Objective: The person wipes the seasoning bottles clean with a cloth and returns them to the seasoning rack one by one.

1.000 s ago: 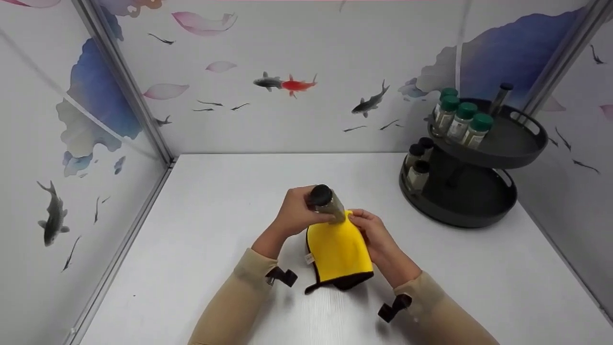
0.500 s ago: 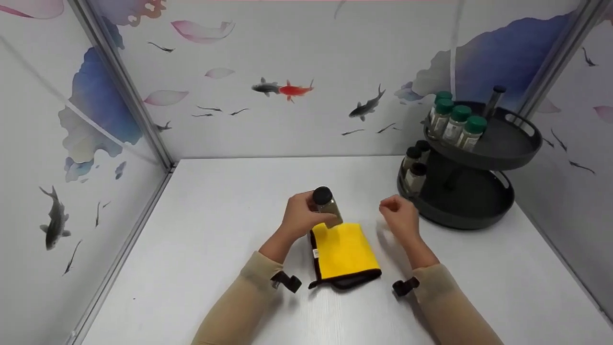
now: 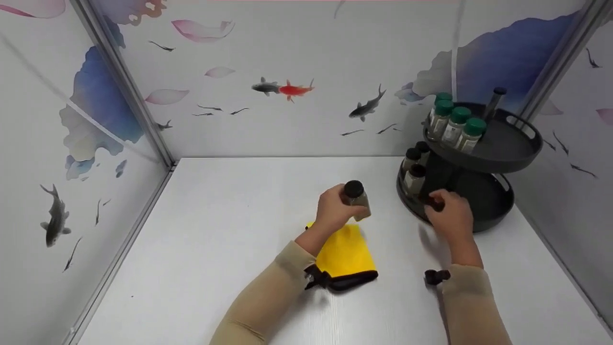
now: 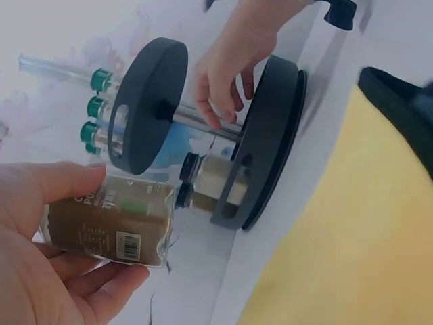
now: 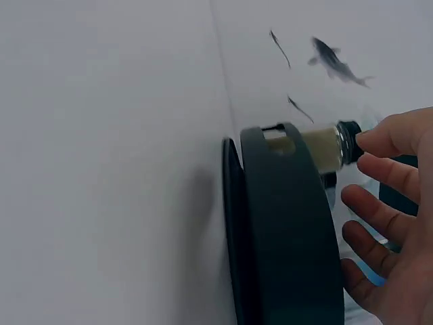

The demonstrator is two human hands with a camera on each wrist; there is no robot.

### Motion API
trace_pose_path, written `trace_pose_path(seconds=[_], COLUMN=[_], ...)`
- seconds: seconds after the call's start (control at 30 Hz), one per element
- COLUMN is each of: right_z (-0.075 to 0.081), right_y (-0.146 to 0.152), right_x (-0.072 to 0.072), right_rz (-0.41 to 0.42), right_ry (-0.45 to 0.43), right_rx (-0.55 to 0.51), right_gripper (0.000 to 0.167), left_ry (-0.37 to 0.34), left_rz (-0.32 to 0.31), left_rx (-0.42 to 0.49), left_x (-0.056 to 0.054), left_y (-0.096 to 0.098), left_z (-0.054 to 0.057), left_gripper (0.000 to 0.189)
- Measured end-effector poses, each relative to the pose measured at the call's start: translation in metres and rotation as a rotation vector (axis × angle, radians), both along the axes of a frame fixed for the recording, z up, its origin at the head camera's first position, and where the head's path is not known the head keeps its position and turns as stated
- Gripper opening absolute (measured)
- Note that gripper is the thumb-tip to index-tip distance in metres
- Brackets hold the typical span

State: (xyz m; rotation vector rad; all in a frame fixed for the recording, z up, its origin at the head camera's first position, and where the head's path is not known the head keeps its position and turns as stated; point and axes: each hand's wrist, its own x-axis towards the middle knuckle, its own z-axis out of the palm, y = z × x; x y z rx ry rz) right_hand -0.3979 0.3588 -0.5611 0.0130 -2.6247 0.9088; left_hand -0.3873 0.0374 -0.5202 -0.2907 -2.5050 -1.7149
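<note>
My left hand (image 3: 333, 208) grips a clear spice jar (image 3: 359, 211) with a black cap and brown powder inside, held up off the table. In the left wrist view the jar's label (image 4: 128, 245) shows a barcode. Below lies a folded yellow cloth (image 3: 347, 254) with black edging, partly hidden by my left forearm. My right hand (image 3: 450, 218) reaches over the front of the lower tray (image 3: 506, 203) of a black two-tier rack, fingers loosely bent. In the right wrist view its fingertips are near a black-capped jar (image 5: 323, 147); whether they touch, I cannot tell.
On the rack's upper tray (image 3: 507, 163) stand several green-capped jars (image 3: 452, 129) and a tall dark-capped tube (image 3: 493, 103). Black-capped jars (image 3: 414, 179) stand at the left of the lower tray. Printed panels (image 3: 206, 129) wall the white table (image 3: 230, 206) at the back and sides.
My right hand has let go of the cloth and moved right to the rack's lower tray. My left hand has carried the jar to the right, off the cloth, which now lies on the table.
</note>
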Motion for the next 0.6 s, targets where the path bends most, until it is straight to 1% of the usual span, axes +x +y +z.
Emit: trace_pose_path(seconds=[0.13,0.2,0.27,0.37,0.47,0.6], right_z=[0.003,0.004,0.004,0.005,0.003,0.002], right_y=[0.026,0.034,0.039,0.045,0.049,0.048], right_x=[0.009,0.010,0.010,0.008,0.008,0.008], right_rz=[-0.037,-0.046,-0.044,-0.027,0.002,0.035], right_ry=[-0.128,-0.167,-0.182,-0.177,-0.200,-0.239], right_rx=[0.036,0.051,0.079,0.135,0.123,0.067], right_gripper=[0.028,0.027,0.026,0.024,0.021,0.018], left_ry=[-0.031,-0.039,-0.035,-0.027,-0.039,-0.065], left_rz=[0.036,0.043,0.041,0.026,0.020,0.029], left_rx=[0.020,0.019,0.015,0.041,0.086,0.136], left_x=[-0.009,-0.014,-0.019,-0.028,-0.034,-0.038], left_y=[0.027,0.040,0.051,0.069,0.085,0.104], left_z=[0.002,0.003,0.004,0.007,0.008,0.008], left_gripper=[0.050,0.050,0.048,0.045,0.044,0.044])
